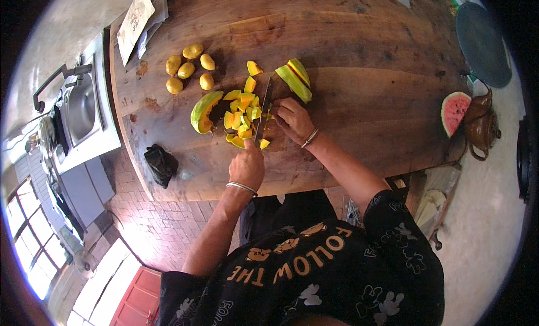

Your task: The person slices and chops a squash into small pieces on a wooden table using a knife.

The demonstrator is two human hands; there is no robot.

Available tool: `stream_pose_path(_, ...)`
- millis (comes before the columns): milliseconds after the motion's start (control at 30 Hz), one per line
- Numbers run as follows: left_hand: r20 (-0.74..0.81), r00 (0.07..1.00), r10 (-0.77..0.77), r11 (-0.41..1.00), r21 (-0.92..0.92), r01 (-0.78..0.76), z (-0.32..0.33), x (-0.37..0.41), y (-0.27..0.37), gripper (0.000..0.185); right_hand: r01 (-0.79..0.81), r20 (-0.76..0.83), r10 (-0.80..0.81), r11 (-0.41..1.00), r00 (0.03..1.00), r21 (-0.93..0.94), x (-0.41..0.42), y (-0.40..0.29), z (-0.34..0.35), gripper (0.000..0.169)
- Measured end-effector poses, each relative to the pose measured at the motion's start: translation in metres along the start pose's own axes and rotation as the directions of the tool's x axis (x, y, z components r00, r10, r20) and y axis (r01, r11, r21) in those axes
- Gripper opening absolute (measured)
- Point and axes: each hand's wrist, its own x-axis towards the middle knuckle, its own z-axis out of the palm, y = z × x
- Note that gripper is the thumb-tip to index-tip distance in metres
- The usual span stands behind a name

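Observation:
My left hand grips a kitchen knife at its near end, and the dark blade points away from me over the wooden table. My right hand is just right of the blade, fingers bent and fingertips close to it; whether they pinch a piece is hidden. Left of the blade lies a loose heap of cut pumpkin chunks, orange-yellow with green rind. A curved pumpkin wedge rests left of the heap. Beyond my right hand are long green-skinned pumpkin slices, side by side.
Several potatoes lie at the upper left of the wooden table. A black cloth-like bundle sits near the left edge. At the right are a watermelon piece and a brown teapot. A sink stands beyond the left edge.

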Motion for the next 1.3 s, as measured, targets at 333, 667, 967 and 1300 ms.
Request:
stream_pose_path(333, -0.240, 0.966, 0.097, 0.981, -0.142, -0.134, 0.040, 0.039, -0.005, 0.022, 0.016, 0.005, -0.017, 0.997, 1.000, 0.073, -0.001, 0.000, 0.000, 0.025)
stream_pose_path(667, -0.078, 0.997, 0.022, 0.996, -0.079, -0.028, 0.006, 0.003, 0.013, 0.018, -0.032, 0.001, 0.032, 0.997, 0.999, 0.072, -0.003, 0.003, -0.003, 0.016)
stream_pose_path(967, -0.188, 0.981, 0.049, 0.991, -0.110, -0.071, 0.040, 0.026, 0.009, 0.017, 0.024, 0.043, -0.026, 0.999, 0.999, 0.042, -0.001, 0.001, -0.004, 0.021)
stream_pose_path(1300, -0.250, 0.966, 0.062, 0.897, -0.410, -0.164, 0.050, -0.003, -0.020, 0.024, -0.097, -0.395, 0.047, 0.989, 0.917, -0.109, 0.035, -0.006, -0.047, 0.046)
